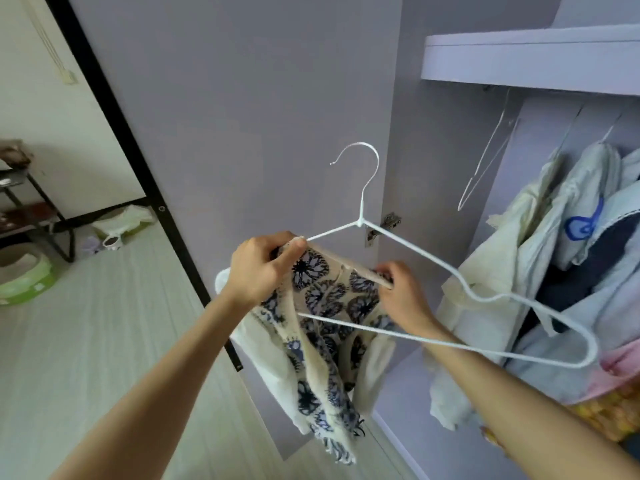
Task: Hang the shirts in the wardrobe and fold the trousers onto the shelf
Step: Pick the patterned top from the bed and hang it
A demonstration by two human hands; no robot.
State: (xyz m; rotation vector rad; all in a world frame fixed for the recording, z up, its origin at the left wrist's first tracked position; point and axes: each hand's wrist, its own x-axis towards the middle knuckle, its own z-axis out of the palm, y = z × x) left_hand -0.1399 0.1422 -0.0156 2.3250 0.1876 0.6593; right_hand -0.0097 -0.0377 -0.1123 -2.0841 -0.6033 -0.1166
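A cream shirt (325, 296) with dark blue flower prints hangs in front of me, its neckline stretched between both hands. My left hand (258, 268) pinches the shirt's edge together with the left arm of a white wire hanger (362, 216). My right hand (401, 289) grips the other side of the neckline. The hanger's left arm is inside the shirt; its right arm sticks out bare toward the wardrobe. Its hook points up in front of the open lilac wardrobe door (242, 116).
Inside the wardrobe at the right, several pale garments (571, 209) hang under a shelf (530, 57), beside an empty wire hanger (485, 161). A door hinge (389, 221) sits behind the held hanger. A black rack (34, 216) and a green tub (27, 278) stand on the floor at left.
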